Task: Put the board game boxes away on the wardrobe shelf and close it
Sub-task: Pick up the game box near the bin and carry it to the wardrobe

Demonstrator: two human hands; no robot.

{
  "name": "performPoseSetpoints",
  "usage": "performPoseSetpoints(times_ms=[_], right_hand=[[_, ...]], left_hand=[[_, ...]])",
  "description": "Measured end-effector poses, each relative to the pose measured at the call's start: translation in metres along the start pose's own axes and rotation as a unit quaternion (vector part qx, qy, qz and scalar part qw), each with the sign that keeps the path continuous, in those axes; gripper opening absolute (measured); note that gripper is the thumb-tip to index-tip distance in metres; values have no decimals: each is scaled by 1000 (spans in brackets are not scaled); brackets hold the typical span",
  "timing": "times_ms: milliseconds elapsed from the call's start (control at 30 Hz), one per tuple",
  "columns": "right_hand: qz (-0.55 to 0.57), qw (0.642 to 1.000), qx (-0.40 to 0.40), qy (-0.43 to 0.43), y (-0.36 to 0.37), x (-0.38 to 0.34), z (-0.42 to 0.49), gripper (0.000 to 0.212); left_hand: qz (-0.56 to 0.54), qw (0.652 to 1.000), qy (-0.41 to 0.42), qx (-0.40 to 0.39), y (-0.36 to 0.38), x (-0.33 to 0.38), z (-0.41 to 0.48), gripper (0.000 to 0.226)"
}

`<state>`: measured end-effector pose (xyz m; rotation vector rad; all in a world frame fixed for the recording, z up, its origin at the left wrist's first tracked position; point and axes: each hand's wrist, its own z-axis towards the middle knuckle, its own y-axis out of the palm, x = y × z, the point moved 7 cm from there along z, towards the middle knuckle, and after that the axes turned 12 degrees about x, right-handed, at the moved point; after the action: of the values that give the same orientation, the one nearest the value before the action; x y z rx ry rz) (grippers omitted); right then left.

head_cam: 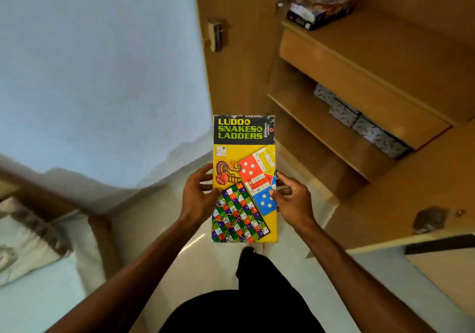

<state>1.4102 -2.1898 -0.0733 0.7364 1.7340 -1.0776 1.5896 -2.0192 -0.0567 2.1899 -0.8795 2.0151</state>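
A yellow Ludo and Snakes & Ladders box (244, 157) is held flat in front of me, its black title end pointing away. My left hand (199, 193) grips its left edge, thumb on top. My right hand (289, 196) grips the right edge the same way. The wooden wardrobe (359, 80) stands open to the right of the box. Another dark game box (321, 7) lies on its upper shelf.
The left wardrobe door (231, 49) stands open with a metal handle. The right door (411, 204) swings out at lower right. Patterned grey boxes (359, 119) fill a lower shelf. A bed with a pillow (25, 242) is at far left.
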Motion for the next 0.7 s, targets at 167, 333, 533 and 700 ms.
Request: performPoseSetpoints(times_ms=[167, 333, 533, 700], right_hand=[[18, 999, 49, 9, -5, -17, 124, 50], [40, 995, 83, 27, -22, -43, 248, 49], [45, 990, 133, 11, -56, -81, 373, 37], [55, 988, 147, 5, -78, -112, 491, 35]], left_hand=[[-1, 999, 24, -28, 85, 48, 109, 57], [-10, 998, 39, -58, 170, 107, 204, 50], [-41, 994, 44, -95, 266, 184, 293, 55], [-66, 990, 44, -115, 346, 239, 372, 46]])
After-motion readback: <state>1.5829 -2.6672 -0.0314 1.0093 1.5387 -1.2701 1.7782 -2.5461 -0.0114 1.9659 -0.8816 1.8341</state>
